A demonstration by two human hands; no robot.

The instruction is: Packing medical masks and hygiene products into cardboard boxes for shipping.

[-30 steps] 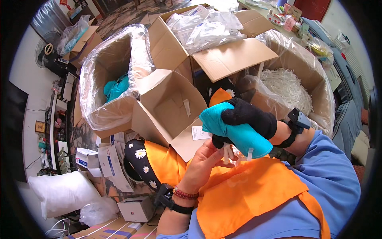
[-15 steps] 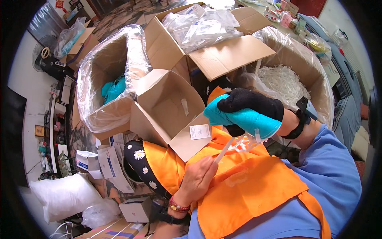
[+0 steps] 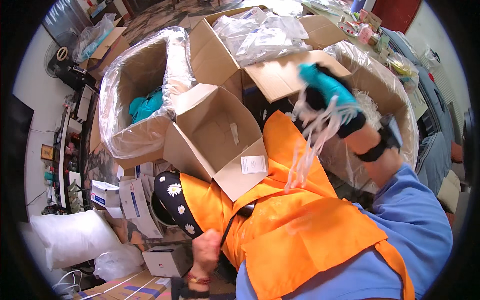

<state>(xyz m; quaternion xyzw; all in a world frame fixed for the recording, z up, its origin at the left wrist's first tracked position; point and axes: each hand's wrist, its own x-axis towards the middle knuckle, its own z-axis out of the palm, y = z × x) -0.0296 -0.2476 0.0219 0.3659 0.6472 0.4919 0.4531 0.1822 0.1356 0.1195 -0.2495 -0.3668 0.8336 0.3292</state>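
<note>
My right hand (image 3: 315,100), in a black glove, is closed around a bundle of teal face masks (image 3: 332,90), raised in front of the right-hand carton. Loose white elastic straps (image 3: 312,145) dangle from the bundle over my orange apron (image 3: 295,220). My bare left hand (image 3: 206,247), with a red bead bracelet, is low beside my left thigh; its fingers look curled but are smeared by motion. A thin black cord (image 3: 229,229) runs close to it. Between my knees an open brown box (image 3: 215,130) holds a small white strip, and a printed card (image 3: 254,164) lies on its flap.
On the left, a plastic-lined carton (image 3: 135,65) holds more teal masks (image 3: 146,106). White straps (image 3: 367,107) fill a lined carton (image 3: 400,115) on the right. A carton of clear-bagged packs (image 3: 267,37) stands ahead. Small white boxes (image 3: 167,260) and a white sack (image 3: 75,237) lie lower left.
My right hand has lifted the masks up and to the right, and their straps now swing free. My left hand has let go of the straps and moved down and left.
</note>
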